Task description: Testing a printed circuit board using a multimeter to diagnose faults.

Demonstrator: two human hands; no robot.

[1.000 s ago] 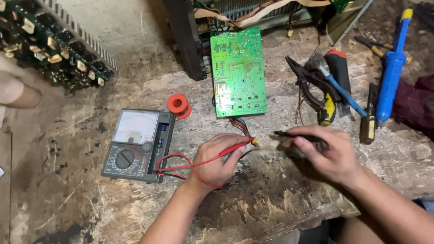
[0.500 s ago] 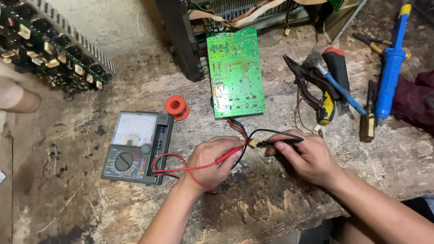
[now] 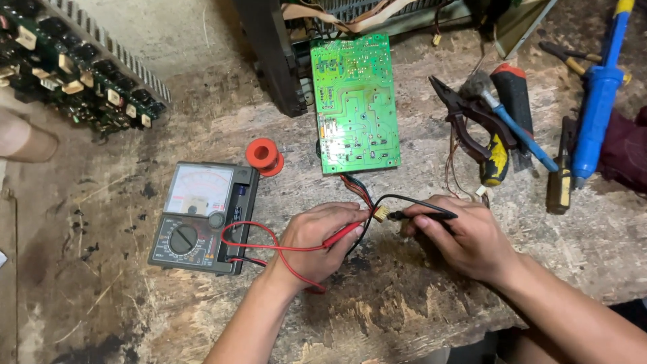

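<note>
Right now both probes are already at the small tan connector (image 3: 381, 214), which hangs on a short bundle of red and dark wires (image 3: 355, 189) from the lower edge of the green circuit board (image 3: 355, 101). The left hand (image 3: 317, 243) is closed around the red probe (image 3: 342, 234), its tip angled up toward the connector from the left. The right hand (image 3: 465, 236) pinches the black probe (image 3: 421, 214) like a pen, tip meeting the connector from the right. So the contact seems made; I would judge that what remains is reading the dial, and I cannot make out where the needle sits.

The analog multimeter (image 3: 202, 217) lies flat on the rough chipboard bench (image 3: 202, 317), just left of the left hand, with red and black leads looping out of its lower right corner. It is dark grey with a pale scale window above a round selector knob.

An orange solder spool (image 3: 264, 156) stands between meter and board. Off to the right lie pliers (image 3: 465, 114), a red-handled screwdriver (image 3: 512, 91), a small brush (image 3: 499, 111) and a blue desoldering pump (image 3: 596, 101). A long heatsinked board (image 3: 81, 74) sits at the upper left.
</note>
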